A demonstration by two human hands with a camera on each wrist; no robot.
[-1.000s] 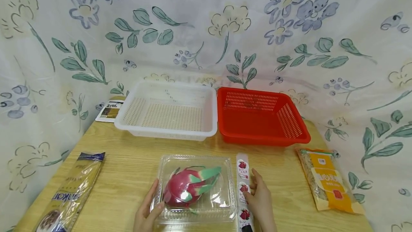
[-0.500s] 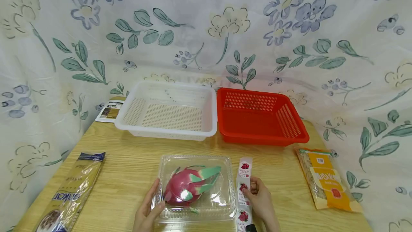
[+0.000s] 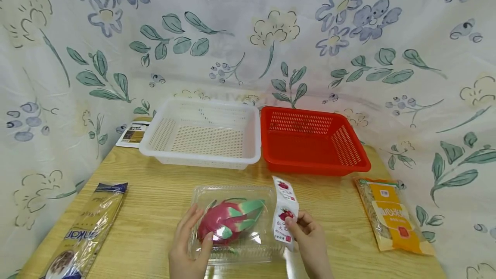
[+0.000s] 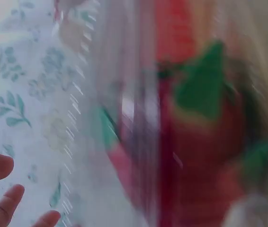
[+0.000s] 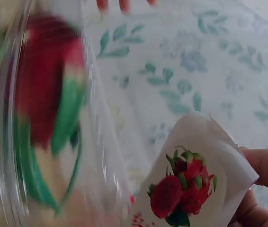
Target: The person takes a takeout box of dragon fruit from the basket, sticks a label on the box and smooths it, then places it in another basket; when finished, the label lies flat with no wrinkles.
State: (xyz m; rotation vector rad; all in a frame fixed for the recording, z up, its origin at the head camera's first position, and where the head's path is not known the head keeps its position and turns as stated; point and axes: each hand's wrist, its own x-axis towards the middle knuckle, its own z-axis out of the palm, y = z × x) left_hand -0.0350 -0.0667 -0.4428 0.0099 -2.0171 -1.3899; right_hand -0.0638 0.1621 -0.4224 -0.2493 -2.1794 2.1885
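A clear plastic clamshell box (image 3: 253, 254) with its lid down lies at the table's near middle. Inside it is a pink dragon fruit (image 3: 221, 223) with green-tipped leaves, blurred in both wrist views. My left hand (image 3: 187, 244) is at the box's left side, thumb and fingers spread over its edge; whether they touch it I cannot tell. With thumb and fingers, my right hand (image 3: 310, 240) pinches a strip of dragon fruit stickers (image 3: 284, 225), raised and bent beside the box's right edge. In the right wrist view, the strip's backing (image 5: 228, 161) curls near the fingers.
A white basket (image 3: 201, 158) and a red basket (image 3: 317, 168) stand side by side behind the box. Long gold packaging (image 3: 89, 227) lies at left, an orange-and-clear food bag (image 3: 395, 218) at right. A white packet (image 3: 133, 134) sits behind left.
My right hand has gripped the sticker strip, lifted it off the table and swung it left toward the box. My left hand has shifted slightly right and its fingers have spread.
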